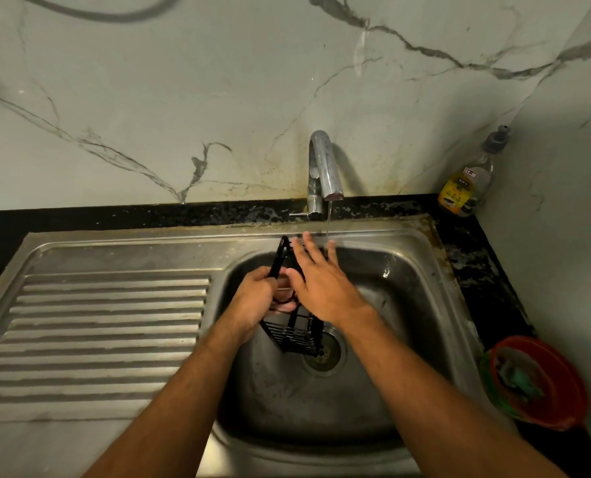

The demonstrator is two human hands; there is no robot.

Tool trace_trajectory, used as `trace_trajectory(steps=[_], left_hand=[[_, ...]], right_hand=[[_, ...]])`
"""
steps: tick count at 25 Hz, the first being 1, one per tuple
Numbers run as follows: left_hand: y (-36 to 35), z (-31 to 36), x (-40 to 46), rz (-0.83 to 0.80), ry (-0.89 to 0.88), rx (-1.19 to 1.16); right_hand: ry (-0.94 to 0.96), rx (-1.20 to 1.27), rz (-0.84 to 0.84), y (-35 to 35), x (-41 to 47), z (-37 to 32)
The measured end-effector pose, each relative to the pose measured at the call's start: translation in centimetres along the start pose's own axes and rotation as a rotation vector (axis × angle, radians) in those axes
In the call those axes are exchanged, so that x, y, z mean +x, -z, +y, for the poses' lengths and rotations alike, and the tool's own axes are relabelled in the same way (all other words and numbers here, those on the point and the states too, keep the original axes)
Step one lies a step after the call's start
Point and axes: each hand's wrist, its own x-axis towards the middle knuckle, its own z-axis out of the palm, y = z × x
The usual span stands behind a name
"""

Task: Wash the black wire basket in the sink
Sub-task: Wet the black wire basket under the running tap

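My left hand (257, 298) grips the black wire basket (295, 331); my right hand (316, 282), fingers spread flat, rubs it under the tap's (323, 167) stream.

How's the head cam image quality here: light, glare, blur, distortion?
Head view: dim, warm light; the tap throws a soft shadow to its right on the wall. Glare is mild, only on the sink rim. The right hand has slightly blurred fingertips. Wide-angle bending curves the counter edge. The basket is sharp but dark.
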Motion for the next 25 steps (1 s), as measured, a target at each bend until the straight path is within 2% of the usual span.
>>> trace_trajectory(steps=[2,4,6,8,10,14,16,18,21,25], left_hand=[[-0.3,-0.4,0.4,-0.020,-0.037,-0.012],[-1.3,-0.4,0.4,-0.073,-0.075,0.053],[-2.6,0.0,0.7,-0.062,-0.123,0.085],[-3.5,0.5,1.3,0.018,-0.155,0.078],[-4.3,1.0,2.0,0.090,-0.154,0.049],[-5.7,2.1,2.2,0.099,-0.012,-0.197],[-6.4,2.3,2.2,0.075,0.063,-0.383],[-6.7,2.5,2.6,0.099,0.121,-0.578],[-6.6,3.1,3.7,0.162,0.168,-0.712],[-6.4,4.2,4.8,0.207,0.182,-0.757]], right_hand=[[-0.030,0.178,0.040,-0.1,0.1,1.0],[-0.219,0.369,0.139,0.5,0.7,2.0],[-0.337,0.451,0.144,1.3,0.9,2.5],[-0.296,0.411,0.097,1.8,0.5,2.4],[-0.164,0.317,0.056,1.4,-0.7,2.3],[-0.049,0.278,0.082,0.7,-2.9,3.3],[-0.089,0.378,0.178,0.8,-4.0,3.7],[-0.141,0.538,0.179,0.7,-4.8,4.1],[-0.204,0.457,0.183,0.0,-4.8,3.7],[-0.220,0.353,0.206,0.4,-3.8,1.0]])
